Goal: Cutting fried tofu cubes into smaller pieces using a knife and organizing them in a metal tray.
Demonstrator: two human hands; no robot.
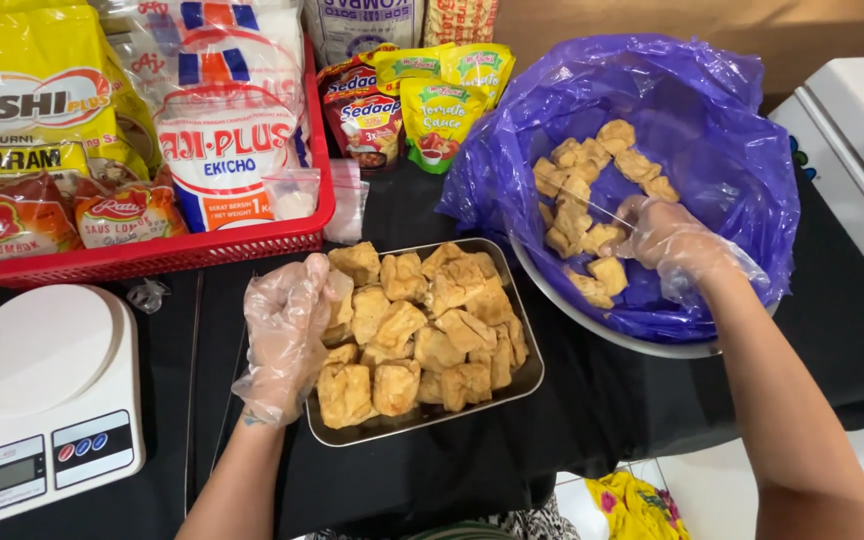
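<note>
Head view showed the left hand [287, 335] lying open on fried tofu [422, 330] in a metal tray [527, 375]. Farther right, the right hand [672, 245] gripped tofu pieces [592, 240] inside a purple-bagged bowl [652, 100].

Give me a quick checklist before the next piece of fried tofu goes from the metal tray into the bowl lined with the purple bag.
1. Clear plastic glove on left hand: ok, covers hand and fingers.
2. Glove on right hand: ok, though loose at the wrist.
3. Rectangular metal tray of golden fried tofu pieces: ok, left hand rests at its left edge.
4. Purple plastic bag lining the round metal bowl: ok, mouth open, some tofu inside.
5. Right hand empty: cannot tell, fingers curled inside the bag.
6. White digital kitchen scale: ok, platform bare; display too small to judge.
</note>
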